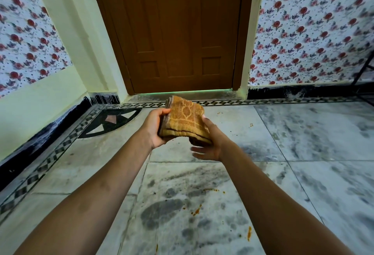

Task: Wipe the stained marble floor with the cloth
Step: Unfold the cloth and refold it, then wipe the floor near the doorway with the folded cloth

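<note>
Cloth: folded orange cloth held aloft at 12 o'clock, off the marble floor.
Left hand: clasps its 9 o'clock edge, thumb on top.
Right hand: fingers loose, spread beneath.
Risk: with 1 firm grip, the folds could fall open and smear the orange stains at 6 o'clock.

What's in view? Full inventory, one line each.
cloth: one, orange-yellow patterned, folded, held above the floor in front of the door
marble floor: one, white-grey veined, tiled
stains: several, orange, scattered over the floor
door: one, brown wood, centre back
wallpaper: two panels, white with red flowers, either side
skirting: black, wall bases
border inlay: one, black-and-white chequered, floor edge
left hand: one, grip on cloth's left edge
right hand: one, fingers straight, at cloth's right edge
</note>
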`<action>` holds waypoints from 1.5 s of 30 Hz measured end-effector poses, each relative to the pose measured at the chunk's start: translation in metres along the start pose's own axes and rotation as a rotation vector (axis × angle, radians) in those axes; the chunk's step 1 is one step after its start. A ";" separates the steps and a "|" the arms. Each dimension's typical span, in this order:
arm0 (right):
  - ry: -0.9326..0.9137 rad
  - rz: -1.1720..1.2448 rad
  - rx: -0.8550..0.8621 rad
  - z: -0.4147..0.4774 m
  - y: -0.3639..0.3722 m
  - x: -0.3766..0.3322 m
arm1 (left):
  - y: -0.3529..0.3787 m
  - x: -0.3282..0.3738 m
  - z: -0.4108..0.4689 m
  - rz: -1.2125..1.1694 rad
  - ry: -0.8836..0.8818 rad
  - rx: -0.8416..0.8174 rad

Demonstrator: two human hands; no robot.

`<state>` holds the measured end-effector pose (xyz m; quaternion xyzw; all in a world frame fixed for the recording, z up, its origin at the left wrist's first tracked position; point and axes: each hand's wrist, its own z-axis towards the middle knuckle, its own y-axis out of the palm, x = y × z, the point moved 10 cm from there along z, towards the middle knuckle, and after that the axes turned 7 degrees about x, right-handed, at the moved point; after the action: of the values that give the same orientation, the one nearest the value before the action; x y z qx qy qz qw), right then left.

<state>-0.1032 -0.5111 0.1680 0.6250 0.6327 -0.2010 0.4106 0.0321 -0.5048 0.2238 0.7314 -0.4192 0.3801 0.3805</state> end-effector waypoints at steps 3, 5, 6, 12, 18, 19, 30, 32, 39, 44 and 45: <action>-0.081 0.215 0.022 0.002 0.002 -0.011 | 0.010 -0.002 -0.005 0.040 0.001 -0.068; -0.155 0.192 0.101 0.003 -0.008 -0.021 | 0.012 -0.008 -0.006 0.099 -0.007 -0.091; -0.174 0.161 0.101 0.002 -0.009 -0.024 | 0.011 -0.013 -0.005 0.133 -0.018 -0.084; -0.263 0.134 0.004 0.005 -0.007 -0.031 | 0.012 -0.022 -0.002 0.097 -0.007 -0.072; -0.321 0.102 0.131 0.008 -0.038 -0.032 | 0.023 -0.035 0.002 0.130 -0.064 -0.039; -0.290 0.111 0.154 0.010 -0.043 -0.028 | 0.021 -0.036 0.004 0.156 -0.075 -0.010; -0.334 -0.244 0.324 0.038 -0.055 -0.015 | -0.099 -0.021 0.005 0.103 -0.002 0.403; -0.376 -0.323 0.346 0.041 -0.052 -0.018 | -0.124 -0.038 0.007 0.021 -0.004 0.449; -0.521 -0.865 0.383 0.057 -0.025 -0.024 | -0.169 -0.070 0.027 0.028 -0.011 0.482; -0.445 -1.202 0.306 0.092 -0.008 -0.008 | -0.173 -0.052 0.063 0.105 -0.003 0.477; -0.437 -1.245 0.295 0.101 -0.007 0.000 | -0.172 -0.050 0.074 0.133 0.005 0.483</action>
<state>-0.0830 -0.5902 0.1075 0.1386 0.7432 -0.6060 0.2473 0.1862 -0.4913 0.1080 0.7708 -0.3627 0.4954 0.1700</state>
